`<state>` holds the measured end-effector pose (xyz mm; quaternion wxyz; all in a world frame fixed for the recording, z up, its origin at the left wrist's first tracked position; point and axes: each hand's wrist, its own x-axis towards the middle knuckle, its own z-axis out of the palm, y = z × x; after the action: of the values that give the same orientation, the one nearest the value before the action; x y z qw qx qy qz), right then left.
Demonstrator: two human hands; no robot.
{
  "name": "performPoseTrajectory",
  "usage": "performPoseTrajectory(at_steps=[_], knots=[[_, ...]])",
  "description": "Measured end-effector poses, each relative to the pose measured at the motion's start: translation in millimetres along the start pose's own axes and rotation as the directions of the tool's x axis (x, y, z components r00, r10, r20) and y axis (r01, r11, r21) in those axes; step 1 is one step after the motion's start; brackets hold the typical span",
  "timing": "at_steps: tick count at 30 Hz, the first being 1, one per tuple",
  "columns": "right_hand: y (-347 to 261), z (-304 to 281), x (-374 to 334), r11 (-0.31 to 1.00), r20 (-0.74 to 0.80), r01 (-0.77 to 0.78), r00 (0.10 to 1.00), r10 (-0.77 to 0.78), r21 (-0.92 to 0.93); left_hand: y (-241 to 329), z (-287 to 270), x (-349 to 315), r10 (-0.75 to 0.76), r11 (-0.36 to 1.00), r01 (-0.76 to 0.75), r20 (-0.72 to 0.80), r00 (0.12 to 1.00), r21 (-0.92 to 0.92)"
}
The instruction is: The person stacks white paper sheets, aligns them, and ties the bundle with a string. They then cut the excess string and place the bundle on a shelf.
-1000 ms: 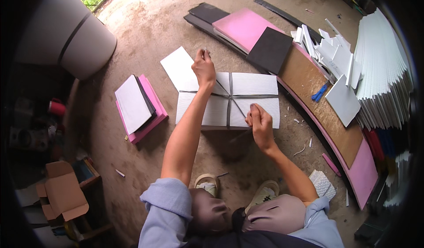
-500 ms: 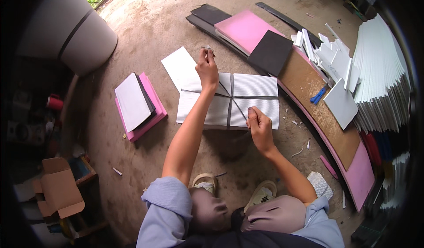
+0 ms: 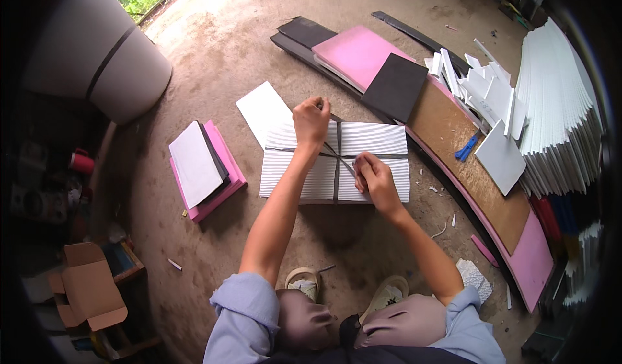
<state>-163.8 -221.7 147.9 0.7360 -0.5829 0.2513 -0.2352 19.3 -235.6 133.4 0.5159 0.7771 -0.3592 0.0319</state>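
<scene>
Left hand [image 3: 322,104] and right hand [image 3: 362,167] are curled closed, each pinching the black strap [image 3: 337,184] that crosses the ridged white bundle [image 3: 317,177] just beneath them. It lies on the brown floor [image 3: 217,85], 1 white sheet [image 3: 262,111] jutting past its far left corner. Leftward sits a pink-and-white stack [image 3: 199,166]; rightward, a long brown-and-pink board [image 3: 492,202] and fanned white panels [image 3: 557,111].

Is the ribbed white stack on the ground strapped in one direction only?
No, the dark strap runs both lengthwise and crosswise over the ribbed white stack, crossing near its middle.
</scene>
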Motion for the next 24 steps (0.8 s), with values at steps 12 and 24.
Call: performPoseTrajectory(at_steps=[12,24], knots=[[8,-1,-8,0.999,-0.129,0.014,0.991,-0.020,-0.049,-4,0,16,-0.219,0.972,0.215,-0.032,0.975,-0.090],[7,-7,2,0.983,-0.140,0.030,0.990,-0.004,0.180,6,-111,-21,0.026,0.903,-0.119,0.222,0.975,0.414]])
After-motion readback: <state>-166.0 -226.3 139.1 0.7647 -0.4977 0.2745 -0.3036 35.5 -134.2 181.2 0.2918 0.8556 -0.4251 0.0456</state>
